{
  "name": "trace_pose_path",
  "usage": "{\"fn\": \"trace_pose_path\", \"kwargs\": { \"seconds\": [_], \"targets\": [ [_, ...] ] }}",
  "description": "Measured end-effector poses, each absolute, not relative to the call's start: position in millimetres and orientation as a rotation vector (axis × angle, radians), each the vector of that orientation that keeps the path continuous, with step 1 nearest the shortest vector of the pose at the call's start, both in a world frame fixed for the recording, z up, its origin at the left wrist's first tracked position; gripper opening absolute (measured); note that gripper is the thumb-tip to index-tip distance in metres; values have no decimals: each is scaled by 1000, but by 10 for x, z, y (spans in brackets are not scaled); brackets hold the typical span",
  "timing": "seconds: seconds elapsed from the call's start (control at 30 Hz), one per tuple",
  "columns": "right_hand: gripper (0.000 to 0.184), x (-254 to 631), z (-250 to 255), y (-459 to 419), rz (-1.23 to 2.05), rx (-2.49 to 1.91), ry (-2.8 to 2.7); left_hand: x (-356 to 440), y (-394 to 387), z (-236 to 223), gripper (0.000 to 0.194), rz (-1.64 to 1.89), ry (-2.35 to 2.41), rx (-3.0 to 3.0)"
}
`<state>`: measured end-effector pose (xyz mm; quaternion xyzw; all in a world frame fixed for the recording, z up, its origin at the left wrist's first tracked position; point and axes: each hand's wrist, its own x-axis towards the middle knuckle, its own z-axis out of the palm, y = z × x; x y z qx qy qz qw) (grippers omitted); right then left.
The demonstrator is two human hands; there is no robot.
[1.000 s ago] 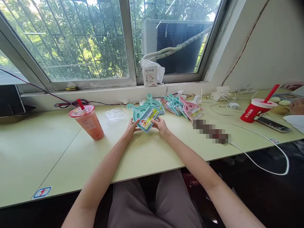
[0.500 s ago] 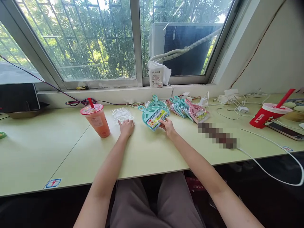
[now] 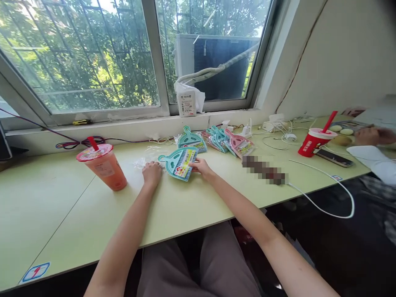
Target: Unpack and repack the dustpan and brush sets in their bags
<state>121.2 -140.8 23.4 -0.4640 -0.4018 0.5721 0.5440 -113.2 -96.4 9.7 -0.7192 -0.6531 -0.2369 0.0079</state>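
Observation:
My right hand (image 3: 201, 167) grips the right edge of a teal mini dustpan (image 3: 173, 164), fingers closed on its blue-bristled side and bright yellow label. The dustpan is tilted, its handle pointing left. My left hand (image 3: 152, 173) rests on the table with bent fingers over the near edge of a crumpled pile of clear plastic bags (image 3: 140, 162); its fingertips are partly hidden. Behind the held dustpan lies another teal dustpan (image 3: 191, 140) in clear wrapping. To its right are several more wrapped sets, teal ones (image 3: 219, 139) and a pink dustpan (image 3: 239, 142).
An orange drink cup (image 3: 107, 169) stands left of my left hand. On the right are a blurred-out item (image 3: 264, 170), a white cable (image 3: 321, 210), a red cup (image 3: 307, 144) and a phone (image 3: 334, 157). Another person's hand (image 3: 368, 135) and white sleeve (image 3: 374, 159) are at the far right.
The view has turned right, bringing another person's arm in. My right hand still holds the teal dustpan, now turned slightly. My left hand's fingers are more bent, and the plastic looks more spread out.

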Motion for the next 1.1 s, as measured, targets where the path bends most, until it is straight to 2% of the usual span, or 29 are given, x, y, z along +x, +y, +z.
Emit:
{"fn": "trace_pose_path", "kwargs": {
  "seconds": [0.23, 0.43, 0.73, 0.97, 1.1],
  "targets": [
    [15, 1257, 268, -1381, 1360, -1165, -831, -1206, -955, 193, 31, -706, -2159, -2088],
    [15, 1322, 290, -1376, 1329, -1166, -861, -1232, -968, 227, 35, -845, -2151, -1926],
    [35, 1263, 301, -1436, 1400, -1025, -1172, -1135, -1031, 229, 31, -998, -1917, -1851],
    [18, 1333, 267, -1348, 1282, -1152, -931, -1166, -992, 196, 33, -1060, -1900, -1853],
    [16, 1352, 268, -1345, 1299, -1106, -900, -1120, -1007, 188, 32, -1133, -1797, -1893]
  ]
}}
